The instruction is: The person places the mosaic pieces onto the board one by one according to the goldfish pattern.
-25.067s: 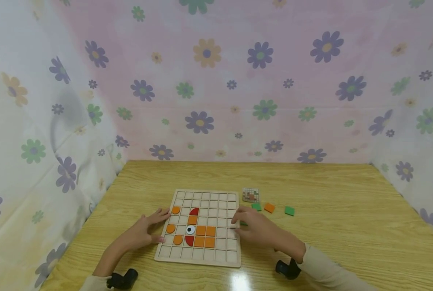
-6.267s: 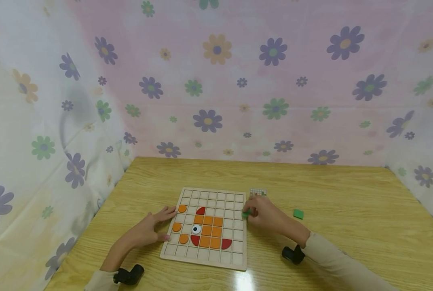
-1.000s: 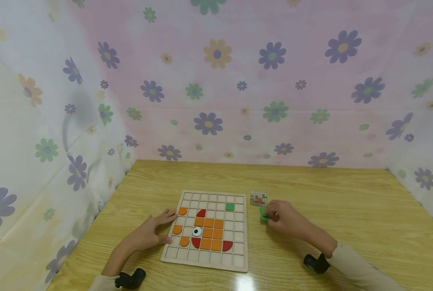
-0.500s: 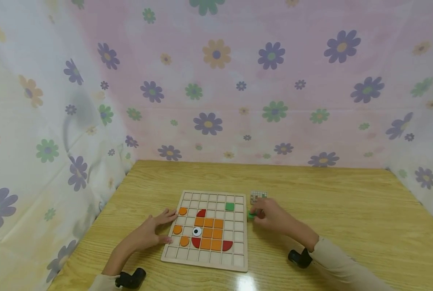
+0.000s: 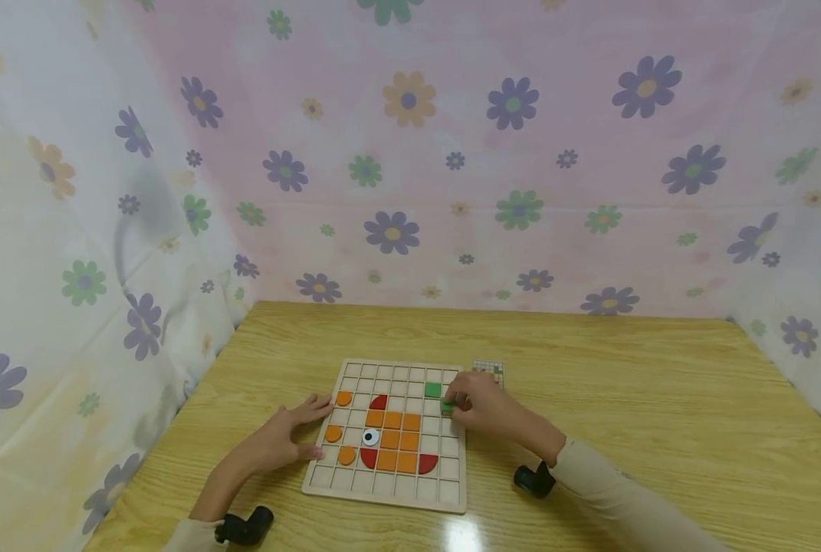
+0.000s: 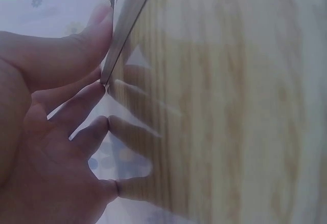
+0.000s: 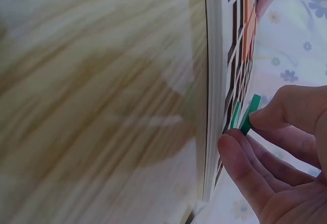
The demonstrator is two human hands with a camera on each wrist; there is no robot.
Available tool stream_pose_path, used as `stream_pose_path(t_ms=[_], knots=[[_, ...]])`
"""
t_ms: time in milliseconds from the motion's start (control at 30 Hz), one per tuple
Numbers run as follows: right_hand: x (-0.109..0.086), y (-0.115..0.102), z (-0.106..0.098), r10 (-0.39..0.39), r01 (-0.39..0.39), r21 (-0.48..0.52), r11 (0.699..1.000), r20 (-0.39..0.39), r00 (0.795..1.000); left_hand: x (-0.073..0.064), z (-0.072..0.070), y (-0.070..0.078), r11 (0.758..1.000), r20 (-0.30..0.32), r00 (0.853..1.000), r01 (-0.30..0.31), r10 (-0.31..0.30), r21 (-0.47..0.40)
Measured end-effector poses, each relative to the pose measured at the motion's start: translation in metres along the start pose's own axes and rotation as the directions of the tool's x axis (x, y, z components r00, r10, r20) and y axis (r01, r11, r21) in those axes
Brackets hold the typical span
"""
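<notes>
A wooden grid board (image 5: pixel 351 479) lies on the table, bearing a fish-like pattern of orange squares (image 5: pixel 392 440), red quarter-round tiles (image 5: pixel 428 464), a white eye disc (image 5: pixel 371 438) and orange round tiles (image 5: pixel 333 434). One green square tile (image 5: pixel 433 390) sits in a cell near its upper right. My right hand (image 5: pixel 486 406) pinches another green square tile (image 7: pixel 250 114) between thumb and fingers, tilted over the right-hand column. At the board's left edge my left hand (image 5: pixel 275 441) rests with spread fingers, its thumb (image 6: pixel 99 27) touching the rim.
A small pattern card (image 5: pixel 487 368) lies behind the right hand, partly covered by it. Black wrist cameras (image 5: pixel 246 526) sit below both wrists. Flowered cloth (image 5: pixel 444 153) hangs behind and beside the wooden table (image 5: pixel 610 383).
Over the last second my right hand has carried the green tile left from the table to above the board. Since the oldest frame, more orange, red and green tiles have been added; the left hand stays put.
</notes>
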State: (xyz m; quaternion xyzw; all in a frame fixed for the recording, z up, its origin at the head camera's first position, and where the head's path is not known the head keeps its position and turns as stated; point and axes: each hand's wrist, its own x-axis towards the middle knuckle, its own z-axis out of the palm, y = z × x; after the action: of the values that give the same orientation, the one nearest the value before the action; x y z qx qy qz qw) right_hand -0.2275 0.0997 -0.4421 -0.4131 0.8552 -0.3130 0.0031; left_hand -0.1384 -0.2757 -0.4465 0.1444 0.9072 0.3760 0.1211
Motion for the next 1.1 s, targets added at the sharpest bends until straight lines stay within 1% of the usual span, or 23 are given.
stream_pose_path(t_ms=[133,267,367,500,733,900,1033,1100], knots=[[0.006,-0.005,0.005,-0.001,0.001,-0.022,1.000,0.017,1.000,0.000,0.001,-0.001,1.000,0.001,1.000,0.005,-0.005,-0.007],[0.012,-0.010,0.009,0.019,-0.020,0.009,1.000,0.057,0.998,0.000,0.002,-0.003,1.000,0.004,1.000,-0.005,0.005,-0.015],[0.015,-0.012,0.014,0.037,-0.038,0.013,0.999,0.069,0.997,0.000,0.002,-0.003,1.000,0.007,1.000,-0.013,0.013,-0.014],[0.016,-0.017,0.018,0.038,-0.038,0.005,0.999,0.054,0.998,0.001,0.001,-0.001,1.000,0.006,1.000,-0.008,0.008,-0.005],[0.017,-0.021,0.019,0.001,-0.001,-0.016,1.000,0.023,1.000,0.000,0.000,0.001,1.000,0.006,1.000,-0.004,0.004,0.001],[0.018,-0.022,0.018,0.010,-0.010,-0.011,1.000,0.041,0.999,-0.001,-0.001,0.000,1.000,0.000,1.000,-0.004,0.004,-0.007],[0.020,-0.023,0.018,0.049,-0.049,-0.010,0.999,0.057,0.997,-0.001,-0.001,-0.001,1.000,-0.001,1.000,-0.010,0.010,-0.009],[0.020,-0.024,0.018,0.056,-0.055,-0.010,0.998,0.059,0.997,-0.001,-0.001,-0.001,1.000,0.000,1.000,-0.011,0.011,-0.013]])
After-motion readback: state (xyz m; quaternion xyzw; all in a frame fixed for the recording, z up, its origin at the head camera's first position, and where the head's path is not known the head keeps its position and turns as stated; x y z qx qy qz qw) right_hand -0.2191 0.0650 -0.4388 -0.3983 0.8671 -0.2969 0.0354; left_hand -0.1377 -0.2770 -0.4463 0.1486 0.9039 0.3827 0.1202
